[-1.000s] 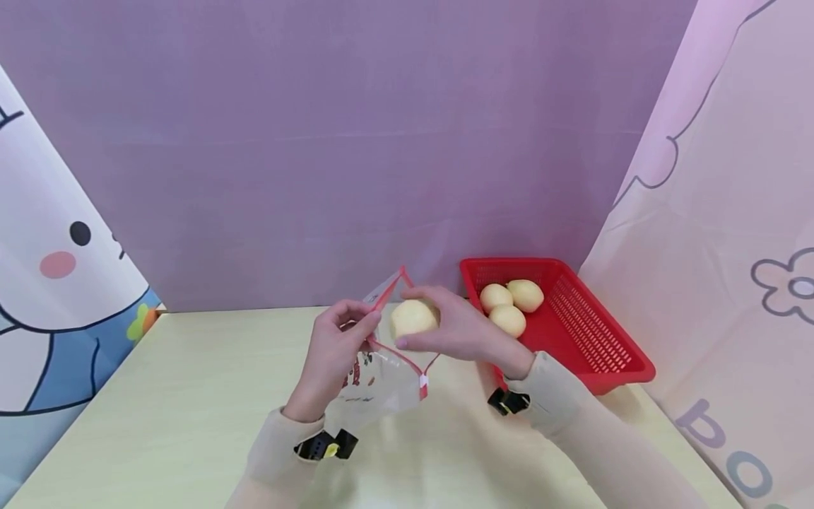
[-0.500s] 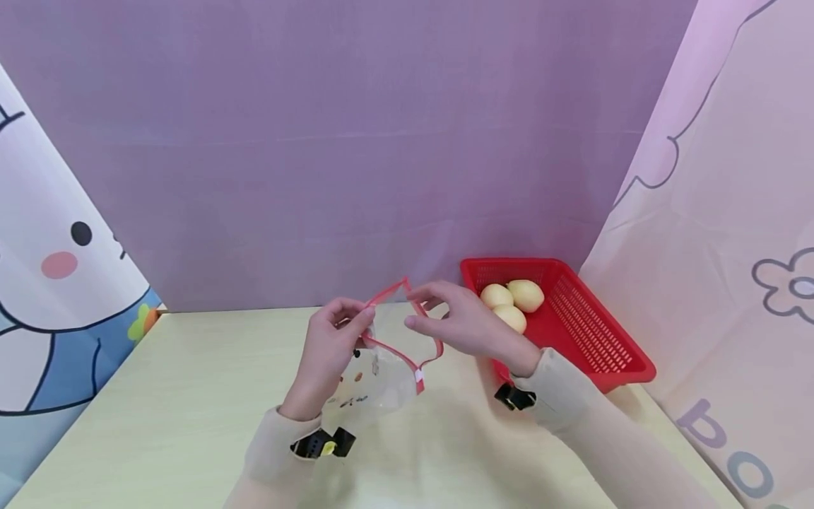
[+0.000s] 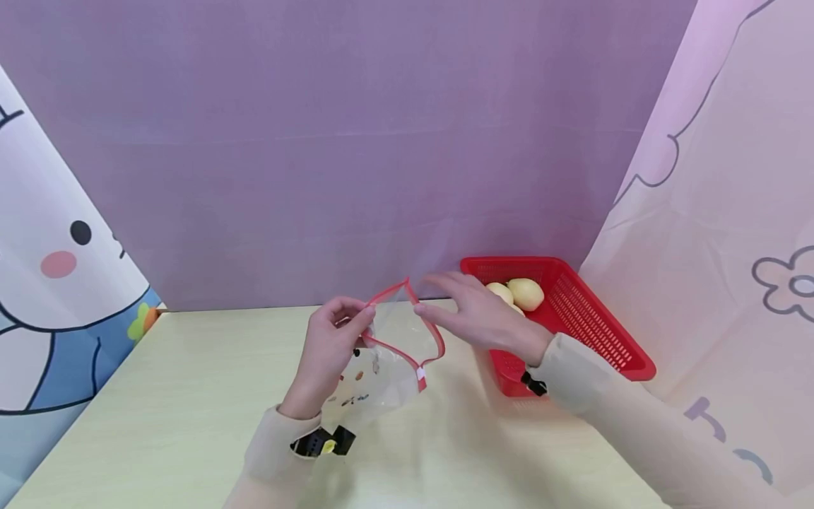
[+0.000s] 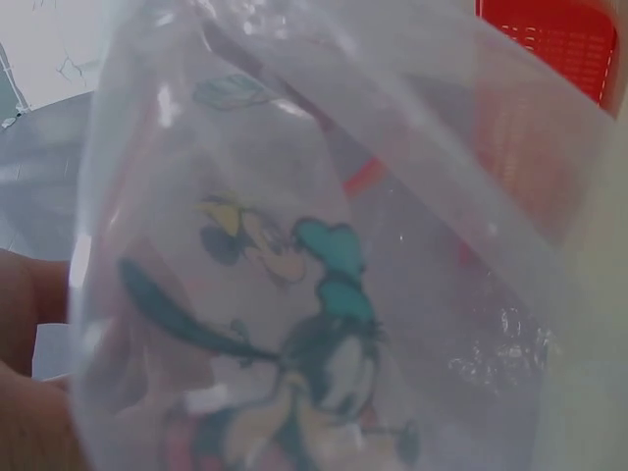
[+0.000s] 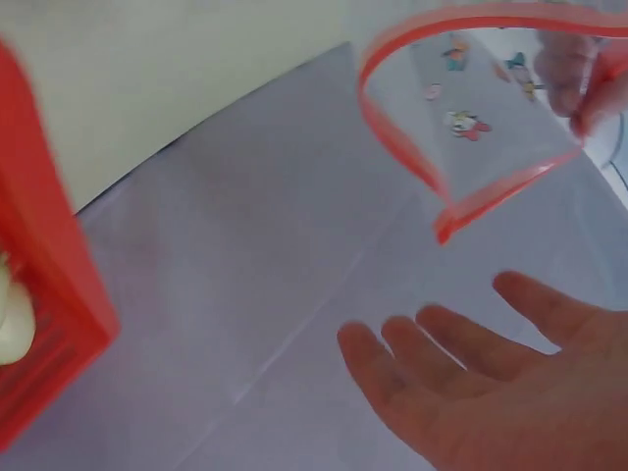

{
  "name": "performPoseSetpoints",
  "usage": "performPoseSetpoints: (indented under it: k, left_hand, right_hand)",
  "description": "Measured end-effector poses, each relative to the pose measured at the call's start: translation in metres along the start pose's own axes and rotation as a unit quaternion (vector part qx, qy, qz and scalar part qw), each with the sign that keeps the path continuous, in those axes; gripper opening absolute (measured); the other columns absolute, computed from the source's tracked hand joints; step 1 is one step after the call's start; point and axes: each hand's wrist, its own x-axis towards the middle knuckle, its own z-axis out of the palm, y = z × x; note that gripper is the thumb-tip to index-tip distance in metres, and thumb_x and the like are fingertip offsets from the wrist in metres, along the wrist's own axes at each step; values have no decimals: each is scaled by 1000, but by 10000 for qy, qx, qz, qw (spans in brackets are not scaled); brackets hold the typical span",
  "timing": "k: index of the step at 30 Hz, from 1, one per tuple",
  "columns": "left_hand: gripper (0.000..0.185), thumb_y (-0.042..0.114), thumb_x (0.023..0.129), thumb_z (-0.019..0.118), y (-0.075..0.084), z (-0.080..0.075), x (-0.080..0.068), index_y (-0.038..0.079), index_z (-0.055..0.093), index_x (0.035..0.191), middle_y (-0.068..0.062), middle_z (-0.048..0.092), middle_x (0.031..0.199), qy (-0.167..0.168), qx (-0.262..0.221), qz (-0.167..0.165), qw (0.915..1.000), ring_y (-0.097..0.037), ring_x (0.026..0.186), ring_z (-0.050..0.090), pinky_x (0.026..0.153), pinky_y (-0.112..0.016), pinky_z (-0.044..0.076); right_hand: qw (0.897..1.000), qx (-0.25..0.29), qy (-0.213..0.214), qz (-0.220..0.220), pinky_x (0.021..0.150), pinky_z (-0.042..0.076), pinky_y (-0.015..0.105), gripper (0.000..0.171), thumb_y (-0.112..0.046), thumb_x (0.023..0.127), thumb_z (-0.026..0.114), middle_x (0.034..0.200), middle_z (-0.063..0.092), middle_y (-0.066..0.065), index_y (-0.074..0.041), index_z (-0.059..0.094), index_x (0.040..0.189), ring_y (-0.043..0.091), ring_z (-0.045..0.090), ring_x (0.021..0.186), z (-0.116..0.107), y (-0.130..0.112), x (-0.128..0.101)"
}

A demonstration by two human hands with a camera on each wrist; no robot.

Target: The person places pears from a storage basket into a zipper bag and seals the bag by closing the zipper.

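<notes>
Right hand [image 3: 486,318] no longer holding the potato it was carrying a second ago, now letting go of the zip bag [image 3: 388,353] rim, fingers straightening, drawing back toward the red basket [image 3: 591,332], covering a potato there.

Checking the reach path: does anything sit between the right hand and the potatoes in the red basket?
Nothing visible does. The right hand, open, is beside the red basket, with the potatoes just beyond its fingers.

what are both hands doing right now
Left hand: pinches the red rim of the clear zip bag, holding its mouth open.
Right hand: open, fingers straight, holding nothing, beside the bag's mouth.
</notes>
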Motion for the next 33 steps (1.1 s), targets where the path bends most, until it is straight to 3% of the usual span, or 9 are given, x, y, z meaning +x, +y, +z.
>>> performPoseSetpoints:
  k: [3, 7, 12, 28, 33]
  left_hand:
    - [15, 9, 99, 68, 0, 0, 0, 1, 64, 111, -20, 62, 95, -3, -22, -10, 10000, -20, 70, 61, 68, -28, 60]
    - [15, 9, 99, 67, 0, 0, 0, 1, 65, 111, -14, 62, 91, -20, -28, -11, 10000, -20, 69, 61, 67, -29, 60]
    - [15, 9, 99, 67, 0, 0, 0, 1, 64, 111, -13, 61, 90, -29, -40, -24, 10000, -20, 68, 61, 67, -29, 60]
    - [15, 9, 98, 68, 1, 1, -1, 1, 64, 110, -13, 61, 88, -84, -17, 39, 10000, -20, 67, 61, 67, -30, 60]
    - [14, 8, 98, 68, 1, -1, -2, 1, 64, 110, -19, 61, 91, -41, 0, 63, 10000, -20, 67, 61, 67, -30, 60]
  right_hand:
    - [9999, -156, -34, 23, 111, 37, 63, 79, -68, 92, 57, 164, 29, 0, -28, 38, 158, 28, 25, 150, -2, 7, 2]
    - [9990, -423, -136, 46, 117, 22, 66, 88, -71, 91, 54, 170, 10, 3, -30, 23, 163, 32, 10, 155, -4, 19, 6]
    - [9964, -804, -200, 186, 120, 5, 66, 95, -72, 90, 54, 171, 2, 9, -29, 14, 164, 37, 1, 155, -5, 35, 12]
    - [9876, -1398, 171, 698, 118, 5, 70, 94, -67, 92, 55, 169, 4, 19, -21, 16, 164, 45, 3, 153, 3, 85, 34]
    - [9870, -1342, 221, 862, 118, 6, 71, 97, -69, 91, 55, 169, 4, 20, -20, 16, 164, 46, 4, 152, 2, 99, 41]
